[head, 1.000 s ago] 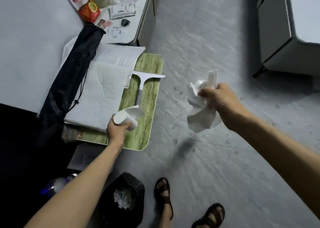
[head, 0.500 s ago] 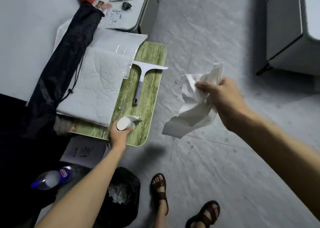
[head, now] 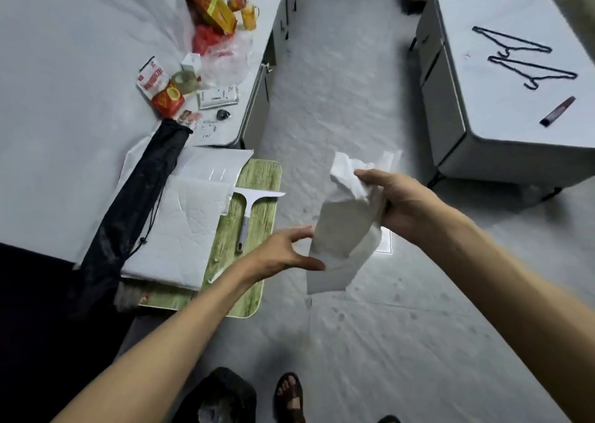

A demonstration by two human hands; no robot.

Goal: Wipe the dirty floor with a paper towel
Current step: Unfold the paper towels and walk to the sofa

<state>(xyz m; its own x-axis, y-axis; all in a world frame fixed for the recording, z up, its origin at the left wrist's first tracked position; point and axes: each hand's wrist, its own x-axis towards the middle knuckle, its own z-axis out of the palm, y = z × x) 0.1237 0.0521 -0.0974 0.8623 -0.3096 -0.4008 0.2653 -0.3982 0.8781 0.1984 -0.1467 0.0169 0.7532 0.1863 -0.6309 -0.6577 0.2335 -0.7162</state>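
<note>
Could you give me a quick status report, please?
Right hand grips paper towel, midair. Left hand open beside it. Spotted floor below, nothing between.

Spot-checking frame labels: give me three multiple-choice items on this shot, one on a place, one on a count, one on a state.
1. Where does the squeegee lie?
A. on the floor
B. on the green board
C. in the bin

2. How many wire hangers lie on the right table?
A. one
B. two
C. four

3. What is the right hand doing?
A. hanging idle
B. pressing a wall
C. gripping the paper towel

Answers:
1 B, as its blade and handle rest on the wood-patterned board.
2 B, as two black wire outlines lie side by side.
3 C, as it clasps the crumpled upper part and the rest hangs below.
</note>
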